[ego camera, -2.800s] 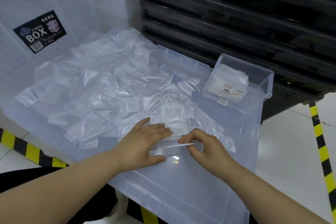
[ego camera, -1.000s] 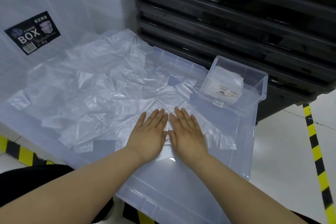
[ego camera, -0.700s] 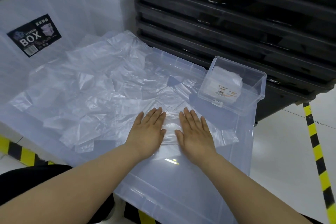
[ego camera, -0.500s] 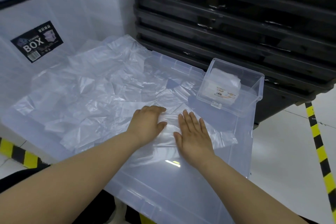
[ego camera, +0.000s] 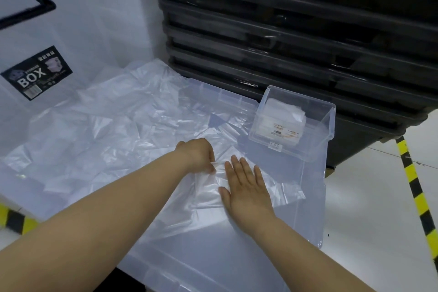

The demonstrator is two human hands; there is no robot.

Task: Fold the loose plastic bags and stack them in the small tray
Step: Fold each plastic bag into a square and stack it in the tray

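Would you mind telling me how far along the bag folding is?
Done: a small stack of folded bags sits in the tray. In hand: the left hand pinches the edge of one bag while the right hand presses it flat. Left: a large spread of loose bags lies behind them.

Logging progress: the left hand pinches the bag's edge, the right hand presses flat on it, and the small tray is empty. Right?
No: the head view shows folded bags in the small tray. The left hand pinches the bag; the right hand presses flat on it.
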